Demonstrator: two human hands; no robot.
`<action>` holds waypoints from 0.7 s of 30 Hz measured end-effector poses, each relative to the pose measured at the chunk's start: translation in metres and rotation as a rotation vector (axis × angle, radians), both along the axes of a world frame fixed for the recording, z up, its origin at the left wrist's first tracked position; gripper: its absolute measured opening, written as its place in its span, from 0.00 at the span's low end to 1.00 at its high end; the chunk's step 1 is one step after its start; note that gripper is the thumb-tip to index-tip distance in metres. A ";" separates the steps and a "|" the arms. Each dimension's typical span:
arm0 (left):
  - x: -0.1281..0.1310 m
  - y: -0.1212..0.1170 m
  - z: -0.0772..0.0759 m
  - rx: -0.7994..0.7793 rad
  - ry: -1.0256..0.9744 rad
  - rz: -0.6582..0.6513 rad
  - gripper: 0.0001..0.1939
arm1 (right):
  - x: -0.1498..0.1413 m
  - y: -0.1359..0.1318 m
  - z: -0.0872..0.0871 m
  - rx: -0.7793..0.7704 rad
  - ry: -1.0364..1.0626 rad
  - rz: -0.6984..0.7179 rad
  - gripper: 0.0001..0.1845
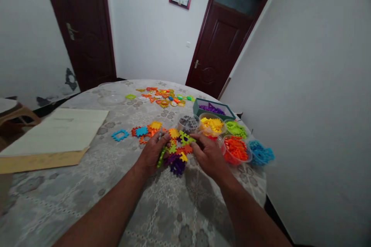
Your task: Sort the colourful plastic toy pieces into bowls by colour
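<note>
My left hand [153, 150] is closed around a lime-green toothed plastic piece [161, 157], and a small grey item shows by its thumb. In my right hand [207, 152], thumb and fingertips pinch a lime-green triangular toothed piece [187, 139]. Below and between both hands lies a loose pile of interlocking pieces: dark purple ones [177, 165] in front, an orange-red one [185, 149] in the middle, yellow ones [174, 133] behind. Beyond my left hand sit a solid blue square [142, 131] and a blue open frame [119, 135].
Clear tubs of grey [188, 122], yellow [213, 125], lime [236, 128], orange [236, 148] and blue pieces [261, 152] stand on the right. Behind them is a green box [228, 113] with purple pieces. Mixed pieces [164, 98] lie farther back; paper sheets [58, 131] lie left.
</note>
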State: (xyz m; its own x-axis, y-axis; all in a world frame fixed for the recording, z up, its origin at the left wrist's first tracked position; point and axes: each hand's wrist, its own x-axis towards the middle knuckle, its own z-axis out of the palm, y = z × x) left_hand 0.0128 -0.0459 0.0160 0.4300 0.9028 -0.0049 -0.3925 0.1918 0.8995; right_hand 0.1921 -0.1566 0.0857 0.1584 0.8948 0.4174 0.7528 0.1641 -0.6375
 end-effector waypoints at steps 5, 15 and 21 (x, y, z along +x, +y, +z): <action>-0.001 0.000 0.002 -0.036 0.034 -0.032 0.25 | 0.062 -0.007 0.007 0.042 -0.053 -0.187 0.19; 0.000 -0.008 0.006 -0.071 0.065 -0.137 0.26 | 0.224 0.014 0.023 -0.202 -0.411 -0.638 0.21; 0.001 -0.006 0.002 -0.062 0.075 -0.153 0.27 | 0.245 0.024 0.003 -0.263 -0.423 -0.570 0.19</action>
State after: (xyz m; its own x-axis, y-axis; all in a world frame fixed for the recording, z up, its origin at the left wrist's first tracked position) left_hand 0.0138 -0.0516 0.0176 0.5584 0.8241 -0.0957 -0.2865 0.2998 0.9100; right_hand 0.4370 -0.1324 0.0889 0.5005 0.8007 0.3291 0.8645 -0.4418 -0.2399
